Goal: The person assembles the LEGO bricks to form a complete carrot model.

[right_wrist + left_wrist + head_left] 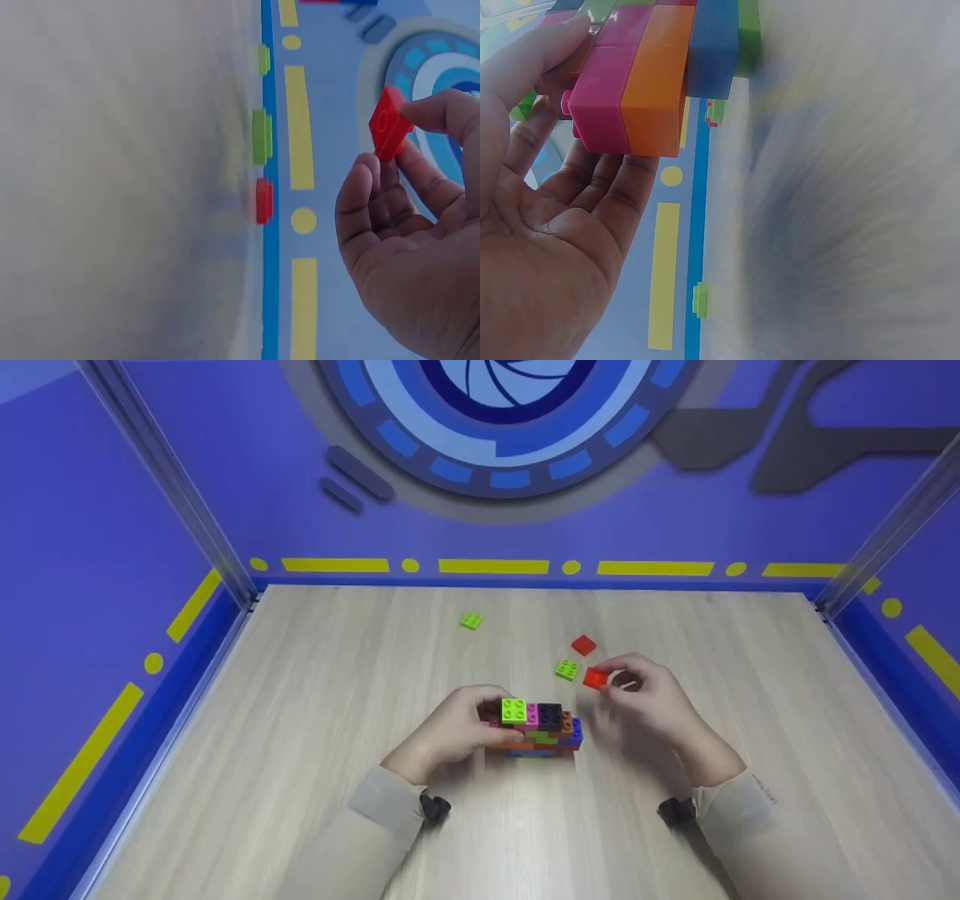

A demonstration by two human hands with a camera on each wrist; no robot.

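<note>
My left hand [461, 727] grips the left end of a wall of stacked toy bricks [545, 739] in several colours. A lime brick [514, 711], a pink one and a black brick [550, 715] make up part of its top. In the left wrist view, pink [604, 101] and orange [656, 82] bricks form the near end, with the thumb and fingers on either side. My right hand [656, 697] pinches a thin red brick [390, 124] between thumb and fingers, raised above the table to the right of the wall.
On the wooden table [337, 660] lie a lime brick [567, 670] and a red brick [583, 645] just beyond the right hand. Another lime brick [471, 620] lies farther back. Blue printed panels [420, 536] border the table at the back and sides.
</note>
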